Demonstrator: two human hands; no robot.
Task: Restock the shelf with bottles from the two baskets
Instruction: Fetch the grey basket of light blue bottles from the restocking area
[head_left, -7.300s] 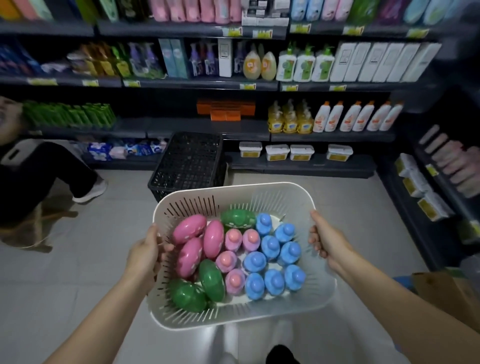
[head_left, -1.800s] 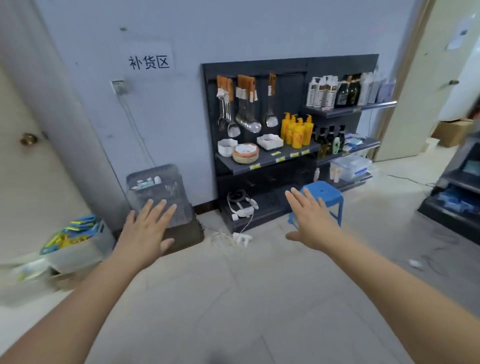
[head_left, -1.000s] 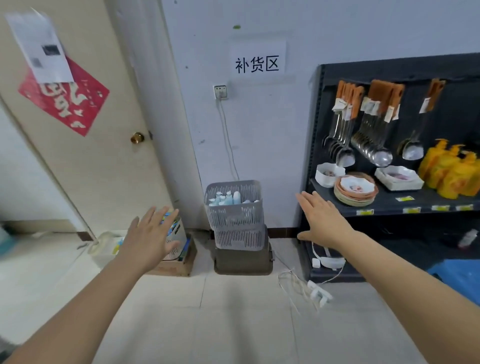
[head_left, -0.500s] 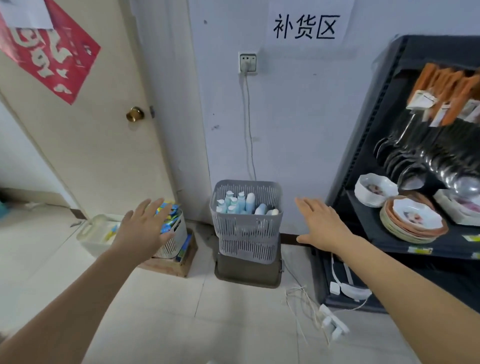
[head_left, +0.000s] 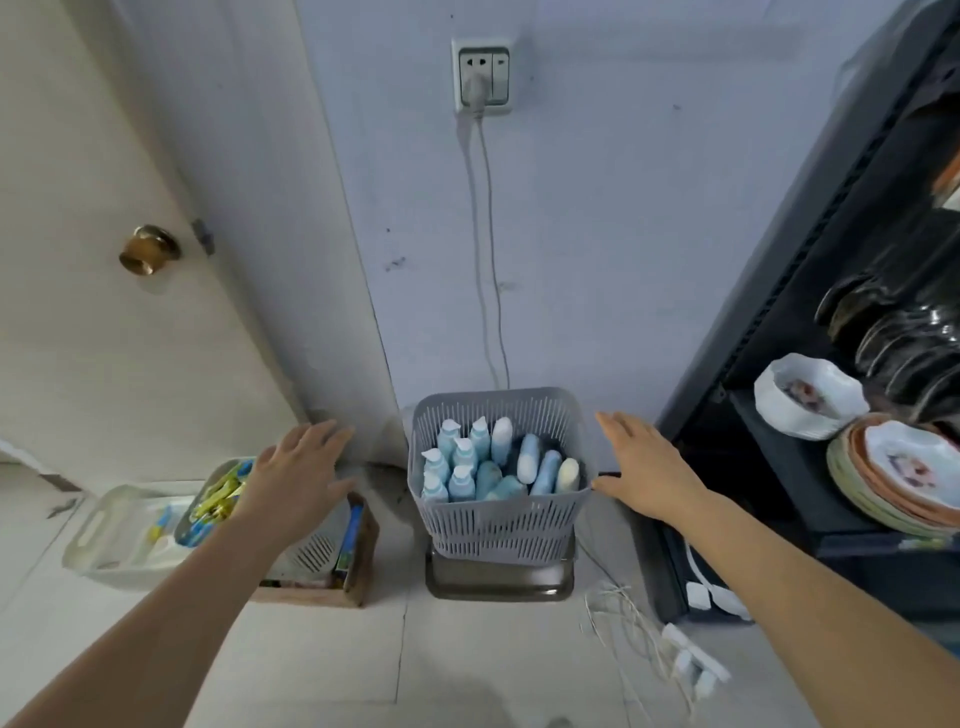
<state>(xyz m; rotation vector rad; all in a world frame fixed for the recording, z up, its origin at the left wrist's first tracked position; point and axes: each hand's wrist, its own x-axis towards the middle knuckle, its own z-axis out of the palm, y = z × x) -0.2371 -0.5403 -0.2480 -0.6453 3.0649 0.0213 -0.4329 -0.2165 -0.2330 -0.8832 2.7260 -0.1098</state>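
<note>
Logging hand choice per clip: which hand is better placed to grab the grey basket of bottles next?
Right, probably. The right hand is open close beside the grey basket, thumb almost at its right rim. The left hand, also open, sits farther off, over the wooden crate.

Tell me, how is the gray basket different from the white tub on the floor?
The gray basket is tall with slotted walls; the white tub is low with solid walls. The gray basket is packed with blue bottles; the white tub holds only a few small items. Both are open-topped.
</note>
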